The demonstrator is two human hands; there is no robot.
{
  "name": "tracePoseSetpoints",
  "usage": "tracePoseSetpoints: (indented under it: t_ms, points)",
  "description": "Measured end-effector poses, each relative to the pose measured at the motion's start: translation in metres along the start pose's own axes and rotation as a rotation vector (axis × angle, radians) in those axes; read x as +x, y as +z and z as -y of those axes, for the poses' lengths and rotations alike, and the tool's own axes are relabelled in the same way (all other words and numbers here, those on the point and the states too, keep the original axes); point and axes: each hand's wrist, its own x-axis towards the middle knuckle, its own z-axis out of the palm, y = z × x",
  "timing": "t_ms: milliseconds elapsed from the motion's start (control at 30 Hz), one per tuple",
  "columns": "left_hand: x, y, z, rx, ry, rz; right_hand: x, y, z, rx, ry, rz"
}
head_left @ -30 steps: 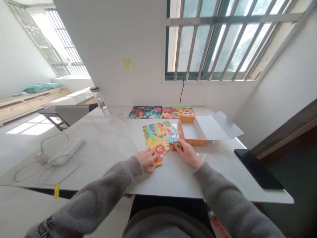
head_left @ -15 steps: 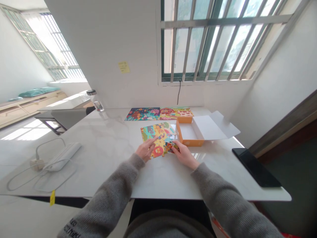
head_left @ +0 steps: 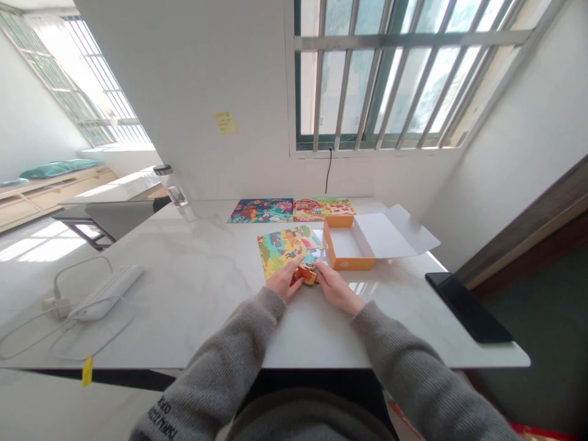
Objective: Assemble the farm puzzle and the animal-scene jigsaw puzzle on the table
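Note:
My left hand (head_left: 283, 280) and my right hand (head_left: 335, 289) meet at the near edge of a colourful jigsaw puzzle (head_left: 287, 250). Between my fingers is a small cluster of orange-red jigsaw pieces (head_left: 307, 274), partly hidden by both hands. My left hand also covers the puzzle's lower edge. Two finished jigsaw puzzles (head_left: 260, 211) (head_left: 324, 209) lie side by side at the back of the white marble table (head_left: 197, 294). To the right of my right hand stands an open orange box (head_left: 349, 245) with its white lid flap (head_left: 384, 236).
A black tablet or phone (head_left: 468, 306) lies at the right of the table. A white power bank (head_left: 108, 293) with a cable lies at the left. A glass bottle (head_left: 171, 187) stands at the far left corner, below a barred window (head_left: 381, 73).
My left hand has slid right, off the puzzle, to join my right hand at the pieces. The orange circle on the puzzle's lower edge is now covered. My head has turned slightly.

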Motion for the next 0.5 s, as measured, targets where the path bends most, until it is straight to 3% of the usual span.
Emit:
tracePoseSetpoints:
  t_ms: [167,367,500]
  points:
    - [0.002,0.001,-0.002,0.053,-0.053,0.002,-0.001,-0.002,0.007,-0.005,-0.076,0.020]
    - [0.003,0.006,-0.005,-0.107,-0.066,-0.022,0.002,0.009,0.011,-0.123,-0.126,0.046]
    - [0.004,-0.003,-0.002,-0.198,-0.106,-0.024,0.003,0.011,0.006,-0.194,-0.099,0.017]
